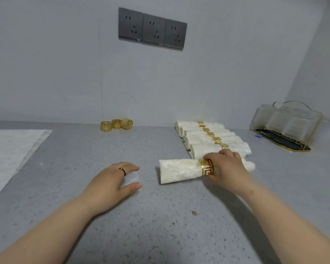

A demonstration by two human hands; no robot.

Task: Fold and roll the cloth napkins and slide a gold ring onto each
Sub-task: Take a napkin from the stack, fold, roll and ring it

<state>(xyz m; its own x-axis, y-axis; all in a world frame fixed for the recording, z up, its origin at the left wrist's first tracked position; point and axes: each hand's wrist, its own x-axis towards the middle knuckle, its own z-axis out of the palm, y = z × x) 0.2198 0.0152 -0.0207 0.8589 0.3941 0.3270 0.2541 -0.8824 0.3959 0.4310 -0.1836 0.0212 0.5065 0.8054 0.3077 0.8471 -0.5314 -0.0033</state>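
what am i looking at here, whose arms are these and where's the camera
No machine here: these are a person's two bare arms, filmed by one camera worn on the head, looking forward and down. The right hand grips a rolled napkin at its gold ring. The left hand is open and holds nothing. On the grey counter lie a row of finished ringed napkins, three spare gold rings by the wall, a flat white cloth at left and a clear holder at right.
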